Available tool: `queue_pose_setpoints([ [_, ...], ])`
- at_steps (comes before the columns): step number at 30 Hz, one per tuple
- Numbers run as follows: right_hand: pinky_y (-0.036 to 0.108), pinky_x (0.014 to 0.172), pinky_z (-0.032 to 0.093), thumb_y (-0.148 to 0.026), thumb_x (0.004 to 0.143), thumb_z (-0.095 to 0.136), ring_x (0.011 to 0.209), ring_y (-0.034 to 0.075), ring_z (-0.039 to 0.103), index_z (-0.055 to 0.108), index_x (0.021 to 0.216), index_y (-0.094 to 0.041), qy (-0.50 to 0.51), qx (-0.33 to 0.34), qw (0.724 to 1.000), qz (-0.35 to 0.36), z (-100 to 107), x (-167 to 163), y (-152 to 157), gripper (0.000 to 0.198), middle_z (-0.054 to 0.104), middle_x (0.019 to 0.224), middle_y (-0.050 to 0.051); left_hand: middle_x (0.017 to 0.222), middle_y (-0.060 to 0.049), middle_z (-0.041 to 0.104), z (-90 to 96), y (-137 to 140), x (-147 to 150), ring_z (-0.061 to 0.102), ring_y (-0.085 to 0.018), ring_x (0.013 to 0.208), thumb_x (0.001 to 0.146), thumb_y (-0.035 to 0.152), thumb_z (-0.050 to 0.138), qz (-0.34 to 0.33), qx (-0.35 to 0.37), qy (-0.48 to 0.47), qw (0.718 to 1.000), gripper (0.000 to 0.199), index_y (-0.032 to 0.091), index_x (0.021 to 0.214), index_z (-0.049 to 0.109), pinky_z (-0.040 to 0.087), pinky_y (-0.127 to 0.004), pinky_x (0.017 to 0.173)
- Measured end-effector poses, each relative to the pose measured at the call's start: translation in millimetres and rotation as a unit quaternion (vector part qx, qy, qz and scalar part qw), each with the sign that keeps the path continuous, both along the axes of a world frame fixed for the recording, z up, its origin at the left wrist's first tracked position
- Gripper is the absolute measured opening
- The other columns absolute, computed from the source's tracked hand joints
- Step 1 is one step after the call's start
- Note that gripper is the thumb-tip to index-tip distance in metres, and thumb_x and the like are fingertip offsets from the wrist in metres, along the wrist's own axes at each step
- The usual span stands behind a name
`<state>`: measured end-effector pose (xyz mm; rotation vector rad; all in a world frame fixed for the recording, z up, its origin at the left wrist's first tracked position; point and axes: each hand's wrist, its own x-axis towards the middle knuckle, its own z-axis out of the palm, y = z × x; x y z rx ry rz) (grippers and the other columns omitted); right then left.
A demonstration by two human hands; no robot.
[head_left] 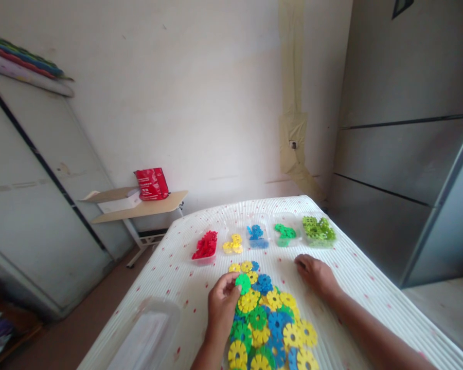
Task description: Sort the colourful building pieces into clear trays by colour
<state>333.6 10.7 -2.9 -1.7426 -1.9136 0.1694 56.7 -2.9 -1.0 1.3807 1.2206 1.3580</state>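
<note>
one green disc (243,283) pinched in left fingers (231,285) | right fingers (302,264) curled, holding nothing

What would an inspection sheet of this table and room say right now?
Surface: table under a white dotted cloth.
Job's things: pile of toy discs; five small tubs of red, yellow, blue, green and light green pieces.
Clutter: clear lid near the front edge.
Fingers: left hand pinches a green disc; right hand rests on the cloth.
Cables: nothing seen.
Surroundings: fridge, side table with a red bag.

Table (370,288) (dotted cloth) bears discs (270,324), trays (260,237)
</note>
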Motion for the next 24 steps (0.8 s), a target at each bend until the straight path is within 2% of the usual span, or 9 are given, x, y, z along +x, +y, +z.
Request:
queue_pose_setpoints([
  [3, 0.025, 0.064, 0.041, -0.023, 0.081, 0.044, 0.069, 0.016, 0.057, 0.061, 0.089, -0.020, 0.094, -0.001, 0.993, 0.076, 17, -20, -10, 0.019, 0.064, 0.081, 0.004, 0.091, -0.009, 0.069, 3.2, -5, 4, 0.064, -0.021, 0.086, 0.068, 0.028, 0.063, -0.026, 0.006, -0.036, 0.999, 0.032, 0.014, 0.097, 0.060, 0.050, -0.030, 0.079],
  [7, 0.021, 0.054, 0.039, -0.030, 0.080, 0.053, 0.058, 0.011, 0.051, 0.061, 0.091, -0.019, 0.226, -0.038, 0.958, 0.173, 38, -59, -29, 0.017, 0.062, 0.078, 0.001, 0.093, -0.009, 0.068, 8.9, -14, 13, 0.064, -0.020, 0.087, 0.069, 0.027, 0.064, -0.044, 0.010, -0.026, 0.999, 0.034, 0.015, 0.100, 0.058, 0.050, -0.029, 0.080],
  [12, 0.021, 0.059, 0.040, -0.028, 0.079, 0.055, 0.066, 0.012, 0.053, 0.061, 0.086, -0.017, 0.302, -0.061, 0.923, 0.230, 42, -84, -43, 0.014, 0.060, 0.076, 0.001, 0.083, -0.004, 0.068, 6.4, -21, 24, 0.064, -0.018, 0.079, 0.071, 0.021, 0.061, -0.075, 0.032, 0.015, 0.997, 0.033, 0.017, 0.103, 0.057, 0.051, -0.027, 0.073],
  [15, 0.021, 0.055, 0.039, -0.029, 0.079, 0.055, 0.062, 0.011, 0.052, 0.059, 0.080, -0.017, 0.348, -0.087, 0.904, 0.233, 36, -83, -41, 0.013, 0.058, 0.069, -0.001, 0.079, -0.003, 0.067, 5.2, -22, 25, 0.064, -0.017, 0.075, 0.070, 0.019, 0.061, -0.079, 0.050, 0.039, 0.995, 0.031, 0.017, 0.101, 0.058, 0.050, -0.025, 0.070],
  [18, 0.020, 0.046, 0.037, -0.031, 0.076, 0.057, 0.049, 0.008, 0.047, 0.056, 0.075, -0.018, 0.387, -0.149, 0.883, 0.221, 34, -75, -31, 0.014, 0.051, 0.058, -0.005, 0.077, -0.003, 0.067, 7.8, -19, 18, 0.064, -0.016, 0.072, 0.074, 0.025, 0.059, -0.054, 0.065, 0.062, 0.994, 0.028, 0.017, 0.101, 0.060, 0.051, -0.025, 0.068],
  [20, 0.019, 0.043, 0.035, -0.030, 0.074, 0.059, 0.043, 0.007, 0.045, 0.054, 0.070, -0.018, 0.386, -0.161, 0.890, 0.180, 39, -64, -18, 0.014, 0.048, 0.052, -0.007, 0.081, -0.005, 0.069, 8.2, -14, 10, 0.064, -0.018, 0.076, 0.076, 0.030, 0.058, -0.016, 0.073, 0.078, 0.994, 0.026, 0.016, 0.097, 0.063, 0.051, -0.027, 0.071],
  [22, 0.019, 0.042, 0.037, -0.027, 0.075, 0.061, 0.043, 0.007, 0.046, 0.055, 0.066, -0.017, 0.364, -0.126, 0.915, 0.118, 50, -51, -3, 0.015, 0.050, 0.052, -0.006, 0.083, -0.007, 0.070, 4.6, -7, 1, 0.065, -0.020, 0.079, 0.075, 0.035, 0.058, 0.033, 0.075, 0.091, 0.993, 0.024, 0.016, 0.088, 0.066, 0.051, -0.029, 0.072],
  [24, 0.021, 0.047, 0.043, -0.029, 0.079, 0.061, 0.049, 0.008, 0.051, 0.059, 0.072, -0.015, 0.333, -0.077, 0.938, 0.059, 62, -37, 12, 0.015, 0.057, 0.061, -0.003, 0.081, -0.007, 0.071, -2.9, 2, -7, 0.065, -0.022, 0.078, 0.073, 0.037, 0.059, 0.072, 0.067, 0.099, 0.990, 0.025, 0.016, 0.083, 0.067, 0.052, -0.031, 0.073],
])
